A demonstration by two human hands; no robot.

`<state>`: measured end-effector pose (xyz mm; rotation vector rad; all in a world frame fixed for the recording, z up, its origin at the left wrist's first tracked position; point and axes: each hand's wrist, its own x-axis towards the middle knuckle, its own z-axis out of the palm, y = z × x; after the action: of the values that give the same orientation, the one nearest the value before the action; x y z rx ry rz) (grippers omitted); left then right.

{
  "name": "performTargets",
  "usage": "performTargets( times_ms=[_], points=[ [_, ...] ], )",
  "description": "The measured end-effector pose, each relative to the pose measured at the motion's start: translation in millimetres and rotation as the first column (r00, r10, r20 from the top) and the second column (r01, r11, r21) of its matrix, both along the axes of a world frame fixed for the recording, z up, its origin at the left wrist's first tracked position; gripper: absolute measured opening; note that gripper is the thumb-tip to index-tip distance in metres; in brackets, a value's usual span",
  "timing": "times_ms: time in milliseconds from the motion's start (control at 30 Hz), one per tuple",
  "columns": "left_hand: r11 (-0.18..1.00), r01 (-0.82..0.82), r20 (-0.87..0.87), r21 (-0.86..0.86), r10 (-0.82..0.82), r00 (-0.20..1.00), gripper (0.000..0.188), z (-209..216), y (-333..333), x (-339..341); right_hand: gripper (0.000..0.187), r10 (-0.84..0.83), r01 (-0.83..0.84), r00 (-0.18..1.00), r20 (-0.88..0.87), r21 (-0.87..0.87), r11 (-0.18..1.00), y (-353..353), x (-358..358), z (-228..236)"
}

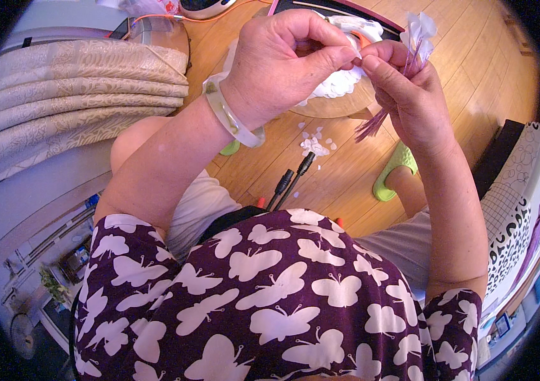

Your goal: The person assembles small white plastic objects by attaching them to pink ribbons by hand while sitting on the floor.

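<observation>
Up in front of me my left hand [289, 60] is closed in a pinch, with a bit of white petal [357, 53] showing at its fingertips. The tips of my right hand [413, 95] meet it there, thumb and forefinger pressed together. Through the fingers of that right hand runs a bundle of thin purplish stems [371, 126], topped by translucent white petals [420, 30]. Below the hands, a heap of loose white petals [336, 86] lies on a round wooden stool [327, 109]. My hands partly cover the heap.
Scattered petals [316, 145] lie on the wooden floor [340, 171]. Two black rods [294, 181] rise between my knees. Green slippers [392, 174] are on my feet. Folded patterned fabric [86, 82] stands at the left, a patterned cover [516, 209] at the right. A dark tray [371, 16] lies beyond.
</observation>
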<state>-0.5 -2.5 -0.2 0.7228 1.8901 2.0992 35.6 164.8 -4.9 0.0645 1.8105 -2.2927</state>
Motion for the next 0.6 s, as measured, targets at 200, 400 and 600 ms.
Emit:
performTargets(
  times_ms=[200, 400, 600],
  points=[
    [1.000, -0.002, 0.009, -0.020, 0.002, 1.000, 0.004, 0.4, -0.1, -2.1, 0.009, -0.016, 0.017, 0.998, -0.065, 0.014, 1.000, -1.6, -0.9, -0.9],
    [1.000, -0.029, -0.008, -0.002, 0.029, 1.000, 0.005, -3.6, 0.4, -5.2, 0.008, -0.017, 0.019, 0.997, -0.073, 0.020, 1.000, -2.3, -1.0, 0.0],
    [0.996, -0.081, -0.060, -0.044, 0.078, 0.995, 0.005, -0.4, 1.7, -2.5, 0.008, -0.041, 0.044, 0.997, -0.069, 0.041, 0.998, -2.6, -0.5, -1.2]
  ],
)
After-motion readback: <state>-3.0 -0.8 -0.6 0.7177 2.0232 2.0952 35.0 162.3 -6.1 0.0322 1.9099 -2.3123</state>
